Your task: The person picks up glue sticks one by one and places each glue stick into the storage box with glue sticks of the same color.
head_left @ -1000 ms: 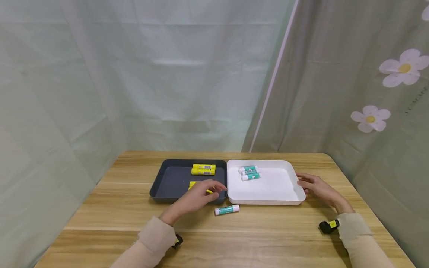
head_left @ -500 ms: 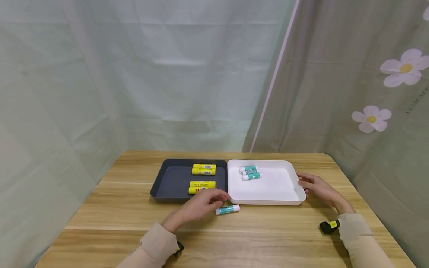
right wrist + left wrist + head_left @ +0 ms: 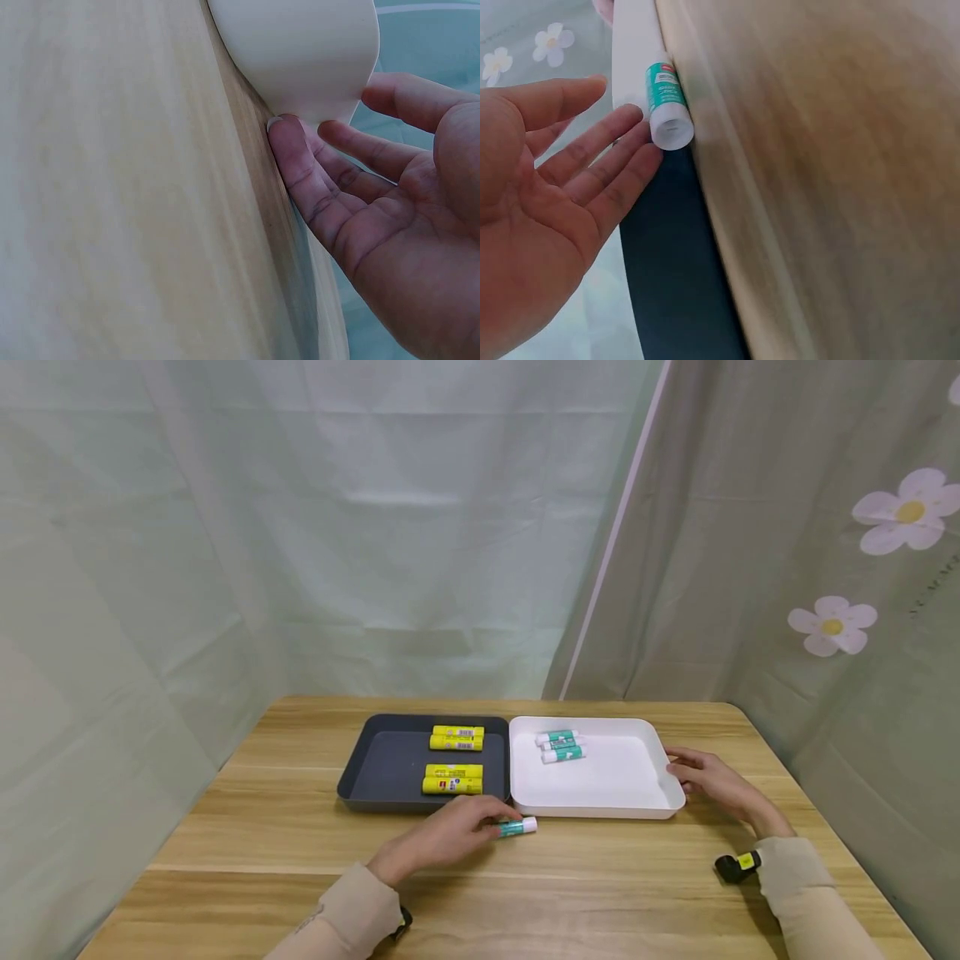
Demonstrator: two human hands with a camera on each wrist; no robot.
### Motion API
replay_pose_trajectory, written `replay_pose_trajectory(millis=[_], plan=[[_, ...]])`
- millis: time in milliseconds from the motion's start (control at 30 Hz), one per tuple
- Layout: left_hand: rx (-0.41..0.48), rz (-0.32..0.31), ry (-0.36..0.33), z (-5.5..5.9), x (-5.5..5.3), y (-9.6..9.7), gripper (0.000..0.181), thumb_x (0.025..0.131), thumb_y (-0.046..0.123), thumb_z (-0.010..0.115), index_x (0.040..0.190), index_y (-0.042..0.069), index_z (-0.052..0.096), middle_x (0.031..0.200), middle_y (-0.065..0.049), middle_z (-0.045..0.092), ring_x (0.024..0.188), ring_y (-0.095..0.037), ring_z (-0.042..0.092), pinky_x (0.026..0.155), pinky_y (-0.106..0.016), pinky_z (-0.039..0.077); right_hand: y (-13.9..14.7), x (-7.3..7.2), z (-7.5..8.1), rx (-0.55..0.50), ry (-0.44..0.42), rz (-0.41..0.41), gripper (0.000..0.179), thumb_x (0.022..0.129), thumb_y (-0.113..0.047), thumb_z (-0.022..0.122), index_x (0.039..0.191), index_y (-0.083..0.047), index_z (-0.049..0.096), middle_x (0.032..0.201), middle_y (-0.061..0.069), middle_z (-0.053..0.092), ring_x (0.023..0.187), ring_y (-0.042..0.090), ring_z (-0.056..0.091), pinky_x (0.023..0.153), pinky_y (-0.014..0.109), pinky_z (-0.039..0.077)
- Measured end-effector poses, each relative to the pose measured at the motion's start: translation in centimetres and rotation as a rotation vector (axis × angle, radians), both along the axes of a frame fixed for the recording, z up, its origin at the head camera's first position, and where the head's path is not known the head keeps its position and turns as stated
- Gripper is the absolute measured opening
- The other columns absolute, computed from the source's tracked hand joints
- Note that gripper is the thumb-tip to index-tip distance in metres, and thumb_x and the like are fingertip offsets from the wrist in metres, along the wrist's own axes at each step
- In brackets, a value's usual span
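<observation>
A green-and-white glue stick lies on the table just in front of the two trays, its left end covered by my left hand in the head view. In the left wrist view, the glue stick shows its white end right at the fingertips, with thumb and fingers spread apart. My right hand rests at the right end of the white tray. The right wrist view shows that hand's extended fingertips against the lower corner of the white tray.
Left of the white tray, and right up against it, stands a dark grey tray holding yellow glue sticks in two pairs. Three green-and-white glue sticks lie in the white tray. A curtain hangs behind the wooden table.
My left hand has moved from over the dark tray toward me, down to the glue stick on the table, uncovering the front yellow pair. My right hand stays at the white tray.
</observation>
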State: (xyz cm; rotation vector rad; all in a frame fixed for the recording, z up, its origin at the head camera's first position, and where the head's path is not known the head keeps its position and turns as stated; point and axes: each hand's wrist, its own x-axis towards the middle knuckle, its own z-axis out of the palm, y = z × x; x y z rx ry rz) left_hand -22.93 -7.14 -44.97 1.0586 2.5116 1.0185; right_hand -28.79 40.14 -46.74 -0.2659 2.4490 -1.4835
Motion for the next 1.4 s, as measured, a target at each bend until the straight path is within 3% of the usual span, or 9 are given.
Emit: replay_pose_trajectory(millis=[333, 500, 700, 733, 933, 967, 1167, 1400], plan=[[-0.089, -0.012, 0.046, -0.6, 0.0, 0.4, 0.036, 0.102, 0.005, 0.065, 0.134, 0.02, 0.072, 0.129, 0.004, 0.068, 0.111, -0.005, 0.06, 0.096, -0.03, 0.052, -0.1, 0.1, 0.1, -0.009, 0.003, 0.009, 0.066, 0.109, -0.022, 0.055, 0.156, 0.016, 0.027, 0.129, 0.024, 0.06, 0.095, 0.013, 0.062, 0.08, 0.027, 0.055], [-0.129, -0.025, 0.066, -0.3, 0.2, 0.7, 0.036, 0.101, 0.007, 0.068, 0.135, 0.019, 0.071, 0.124, 0.004, 0.067, 0.102, -0.007, 0.059, 0.09, -0.026, 0.051, 0.0, 0.0, 0.0, -0.003, -0.008, -0.007, 0.067, 0.109, -0.023, 0.057, 0.157, 0.014, 0.028, 0.13, 0.026, 0.059, 0.096, 0.013, 0.062, 0.081, 0.027, 0.055], [-0.142, -0.044, 0.046, -0.2, 0.4, 0.6, 0.044, 0.099, 0.007, 0.07, 0.14, 0.021, 0.068, 0.117, 0.007, 0.065, 0.095, -0.009, 0.055, 0.085, -0.026, 0.048, 0.0, 0.0, 0.0, -0.002, -0.006, -0.002, 0.068, 0.108, -0.023, 0.057, 0.157, 0.013, 0.027, 0.134, 0.028, 0.057, 0.097, 0.013, 0.062, 0.082, 0.027, 0.055], [-0.144, -0.055, 0.07, -1.2, -0.1, 0.6, 0.044, 0.099, 0.009, 0.07, 0.142, 0.022, 0.067, 0.117, 0.005, 0.064, 0.096, -0.01, 0.054, 0.085, -0.027, 0.047, 0.0, 0.0, 0.0, -0.003, -0.005, 0.0, 0.068, 0.108, -0.023, 0.057, 0.157, 0.013, 0.027, 0.134, 0.028, 0.057, 0.097, 0.013, 0.062, 0.082, 0.027, 0.055], [-0.173, -0.05, 0.028, -1.3, 0.0, 0.6, 0.047, 0.097, 0.012, 0.074, 0.141, 0.03, 0.067, 0.111, 0.009, 0.061, 0.095, -0.01, 0.051, 0.085, -0.028, 0.046, 0.0, 0.0, 0.0, -0.011, -0.006, -0.003, 0.067, 0.108, -0.023, 0.057, 0.157, 0.013, 0.027, 0.13, 0.026, 0.058, 0.095, 0.014, 0.062, 0.08, 0.027, 0.055], [-0.179, -0.037, -0.005, -0.3, 0.5, 0.6, 0.048, 0.096, 0.011, 0.075, 0.139, 0.031, 0.068, 0.11, 0.011, 0.06, 0.095, -0.009, 0.052, 0.085, -0.028, 0.047, 0.0, 0.0, 0.0, -0.009, -0.006, -0.003, 0.067, 0.108, -0.023, 0.057, 0.157, 0.013, 0.027, 0.129, 0.025, 0.058, 0.095, 0.014, 0.062, 0.08, 0.027, 0.055], [-0.201, -0.037, 0.004, -0.4, 0.5, 0.8, 0.049, 0.093, 0.01, 0.078, 0.135, 0.035, 0.07, 0.111, 0.012, 0.061, 0.096, -0.008, 0.053, 0.088, -0.027, 0.047, 0.0, 0.1, 0.0, 0.0, 0.0, 0.001, 0.068, 0.108, -0.024, 0.058, 0.157, 0.013, 0.027, 0.13, 0.026, 0.058, 0.095, 0.015, 0.062, 0.08, 0.027, 0.055], [-0.193, -0.048, 0.022, -0.2, 0.7, 0.7, 0.048, 0.097, 0.007, 0.071, 0.136, 0.033, 0.069, 0.113, 0.012, 0.062, 0.097, -0.008, 0.053, 0.089, -0.027, 0.047, 0.0, 0.0, 0.1, 0.001, -0.006, -0.001, 0.068, 0.108, -0.024, 0.057, 0.157, 0.013, 0.027, 0.131, 0.026, 0.058, 0.095, 0.015, 0.062, 0.08, 0.027, 0.055]])
